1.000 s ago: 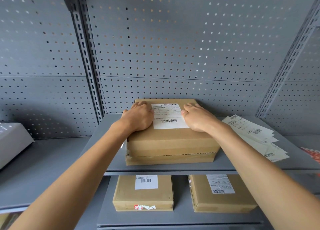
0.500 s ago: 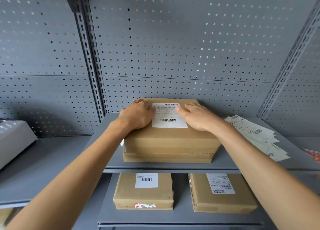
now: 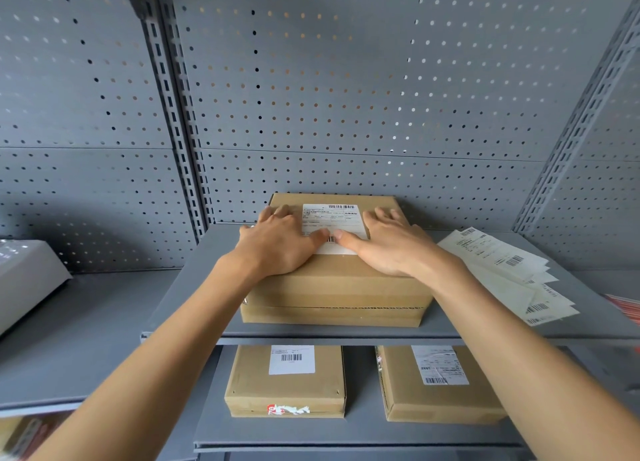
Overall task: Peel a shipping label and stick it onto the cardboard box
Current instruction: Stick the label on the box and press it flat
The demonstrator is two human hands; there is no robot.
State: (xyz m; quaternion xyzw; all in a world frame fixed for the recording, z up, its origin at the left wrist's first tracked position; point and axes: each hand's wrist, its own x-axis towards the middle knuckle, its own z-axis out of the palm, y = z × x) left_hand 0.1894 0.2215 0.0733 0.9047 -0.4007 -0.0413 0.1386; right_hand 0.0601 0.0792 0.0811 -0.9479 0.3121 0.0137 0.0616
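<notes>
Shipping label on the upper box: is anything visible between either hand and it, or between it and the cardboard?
Nothing visible. The shipping label lies flat on the cardboard box. The left hand and right hand lie flat on the top, both thumbs directly on the label's lower part.

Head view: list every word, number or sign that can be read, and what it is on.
None can be read.
Shipping label on the cardboard box: barcodes, print too small.
Loose labels on the shelf: barcodes, blurred.
Labels on the two lower boxes: barcodes, print unreadable.
</notes>
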